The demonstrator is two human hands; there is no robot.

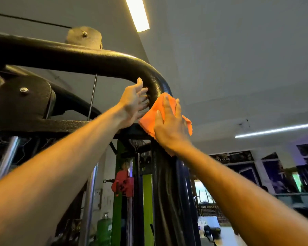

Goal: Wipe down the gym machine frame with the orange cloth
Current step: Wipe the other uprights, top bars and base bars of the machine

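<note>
The orange cloth (157, 110) lies against the black frame (96, 59) just below its curved bend, near the centre of the view. The right hand (171, 125) presses it there with straight, spread fingers, palm flat to the cloth, nothing curled round it; cloth edges show at 9 o'clock and 3 o'clock of the hand. The right arm reaches up from 5 o'clock. At 10 o'clock of the cloth, the left hand (134, 102) rests on the inside of the bend, thumb up on the tube, fingers loosely spread and touching the metal, not clamped; its arm rises from 8 o'clock. A pulley (23, 96) sits at 9 o'clock, another pulley (84, 37) at 11 o'clock, and a ceiling light (137, 14) at 12 o'clock.
</note>
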